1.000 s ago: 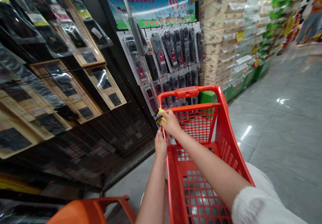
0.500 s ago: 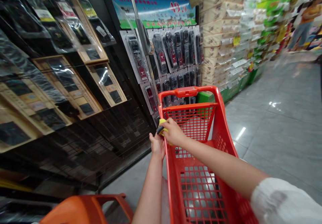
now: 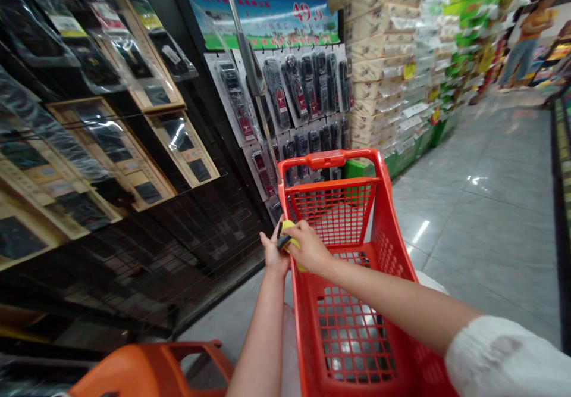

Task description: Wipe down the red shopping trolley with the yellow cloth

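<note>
The red plastic shopping cart [image 3: 401,248] stands before me, its inside bare. My right hand [image 3: 310,248] is closed around a yellow and dark pad [image 3: 291,225], perhaps a sponge or a folded cloth; its exact kind is unclear. It presses this pad to the cart's left upper rim. On the outer side of the same rim is my left hand [image 3: 274,253], thumb and fingers apart, close beside the pad's dark part. The pad hides some of the left fingers, so I cannot tell whether they touch it.
Racks of packaged belts [image 3: 285,93] and boxed goods [image 3: 182,141] line the left side. A metal pole [image 3: 236,10] rises behind the cart. Stacked cartons [image 3: 379,58] stand beyond. An orange plastic object [image 3: 129,373] is at lower left. A person [image 3: 526,40] stands far back on the tiled floor [image 3: 499,206].
My right hand and the pad have slid slightly toward me along the rim. The left hand's thumb and fingers have spread a little more. The view has shifted slightly.
</note>
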{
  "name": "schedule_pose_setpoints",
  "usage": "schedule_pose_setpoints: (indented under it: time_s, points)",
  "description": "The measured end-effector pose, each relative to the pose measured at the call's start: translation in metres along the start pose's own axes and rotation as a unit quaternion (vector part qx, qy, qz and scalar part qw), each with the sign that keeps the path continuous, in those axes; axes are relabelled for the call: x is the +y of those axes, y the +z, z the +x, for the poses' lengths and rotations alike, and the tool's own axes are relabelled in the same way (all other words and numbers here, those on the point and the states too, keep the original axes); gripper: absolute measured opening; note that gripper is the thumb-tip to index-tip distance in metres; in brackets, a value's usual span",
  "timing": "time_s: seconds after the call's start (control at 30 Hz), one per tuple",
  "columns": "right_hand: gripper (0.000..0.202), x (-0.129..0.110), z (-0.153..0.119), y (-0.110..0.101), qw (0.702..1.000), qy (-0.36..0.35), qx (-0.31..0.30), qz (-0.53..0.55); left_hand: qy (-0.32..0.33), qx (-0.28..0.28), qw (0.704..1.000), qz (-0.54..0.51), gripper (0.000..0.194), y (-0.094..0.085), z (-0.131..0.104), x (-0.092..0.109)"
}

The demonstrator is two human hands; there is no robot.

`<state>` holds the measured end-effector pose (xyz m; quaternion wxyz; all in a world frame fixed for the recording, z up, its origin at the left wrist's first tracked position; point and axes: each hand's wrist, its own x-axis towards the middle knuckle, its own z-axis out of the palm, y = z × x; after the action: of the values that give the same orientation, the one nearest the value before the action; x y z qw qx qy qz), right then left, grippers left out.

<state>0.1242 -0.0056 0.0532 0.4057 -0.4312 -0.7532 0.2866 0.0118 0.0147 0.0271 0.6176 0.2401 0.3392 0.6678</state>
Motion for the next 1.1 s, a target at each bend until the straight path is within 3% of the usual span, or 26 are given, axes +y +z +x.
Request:
schedule_pose_setpoints:
  time_s: [0.13, 0.2, 0.3, 0.4, 0.47, 0.53, 0.63, 0.77, 0.83, 0.93, 1.1]
  points:
    - [0.042, -0.009, -0.093, 0.005, 0.985, -0.008, -0.071, 0.157, -0.008, -0.037, 0.999, -0.012, 0.080, -0.003, 0.001, 0.001]
    - [0.040, -0.005, -0.109, 0.011, 0.973, 0.029, -0.055, 0.222, -0.009, -0.040, 0.999, -0.006, 0.073, 0.000, 0.001, 0.002]
    - [0.031, 0.010, -0.075, 0.020, 0.946, 0.105, 0.024, 0.305, -0.003, -0.020, 1.000, 0.012, 0.065, 0.008, 0.000, 0.003]
    - [0.038, 0.026, 0.001, 0.020, 0.907, 0.162, 0.124, 0.369, -0.001, 0.016, 0.998, 0.064, 0.058, 0.018, 0.002, 0.002]
    - [0.037, 0.033, 0.048, 0.018, 0.895, 0.156, 0.150, 0.389, 0.006, 0.041, 0.992, 0.121, 0.053, 0.021, 0.004, 0.000]
    - [0.035, 0.037, 0.074, 0.022, 0.886, 0.126, 0.159, 0.416, 0.024, 0.062, 0.980, 0.189, 0.051, 0.020, 0.006, -0.002]
    - [0.037, 0.049, 0.063, 0.051, 0.866, 0.112, 0.192, 0.449, 0.075, 0.089, 0.953, 0.279, 0.050, 0.015, 0.009, -0.005]
    - [0.038, 0.072, 0.011, 0.104, 0.843, 0.202, 0.243, 0.435, 0.113, 0.082, 0.926, 0.350, 0.053, 0.011, 0.008, -0.003]
    - [0.034, 0.075, 0.005, 0.112, 0.841, 0.245, 0.239, 0.419, 0.118, 0.074, 0.917, 0.373, 0.054, 0.012, 0.006, -0.001]
    - [0.031, 0.064, 0.035, 0.092, 0.867, 0.212, 0.228, 0.390, 0.121, 0.062, 0.909, 0.393, 0.054, 0.017, 0.002, 0.002]
    - [0.039, 0.044, 0.106, 0.043, 0.922, -0.013, 0.231, 0.311, 0.134, 0.019, 0.912, 0.388, 0.052, 0.022, -0.003, 0.004]
